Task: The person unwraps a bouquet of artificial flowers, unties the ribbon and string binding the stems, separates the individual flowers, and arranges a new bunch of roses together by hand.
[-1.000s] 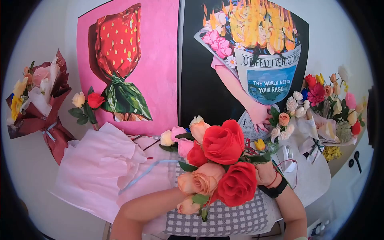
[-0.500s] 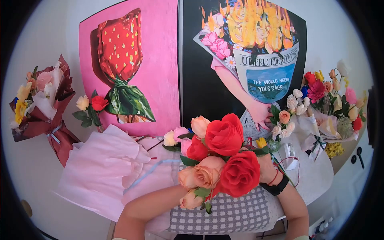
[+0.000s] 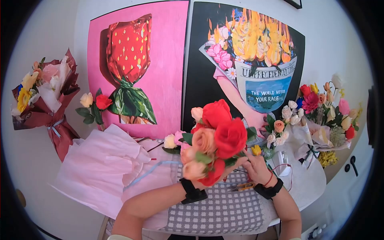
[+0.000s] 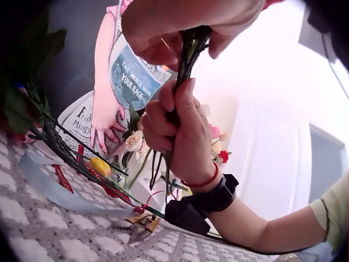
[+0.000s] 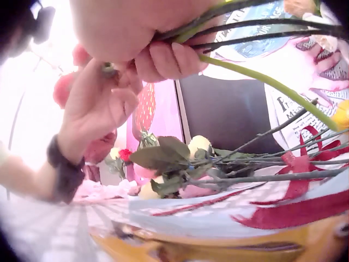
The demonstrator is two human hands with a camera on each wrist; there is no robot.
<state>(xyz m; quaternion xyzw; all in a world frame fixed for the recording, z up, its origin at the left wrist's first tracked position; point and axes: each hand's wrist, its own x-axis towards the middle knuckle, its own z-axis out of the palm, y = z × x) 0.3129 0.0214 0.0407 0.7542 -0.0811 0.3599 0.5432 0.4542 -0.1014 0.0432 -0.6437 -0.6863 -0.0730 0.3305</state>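
Observation:
A bunch of red roses (image 3: 231, 138) and peach roses (image 3: 203, 140) is held up over the checkered cloth. My left hand (image 4: 191, 22) grips its green stems (image 4: 188, 60) just under the blooms; in the head view the flowers cover most of that hand. Lower down, my right hand (image 3: 257, 170) curls its fingers and thumb around the same stems, close to the left hand. The stem ends fan out past the right hand in the right wrist view. Gold-handled scissors (image 3: 244, 187) lie on the cloth below the hands.
Pink wrapping paper (image 3: 104, 160) and a pale blue ribbon (image 3: 150, 172) lie to the left. Cream and pink flowers (image 3: 170, 141) rest behind the bunch, near dark red ribbon (image 5: 300, 213). Wrapped bouquets stand at left (image 3: 60, 128) and right (image 3: 320, 140). Two paintings back the table.
The bunch has tilted and shifted up, its blooms turning. My left wrist has come into view from under the flowers, the right hand has moved inward, and the scissors now show.

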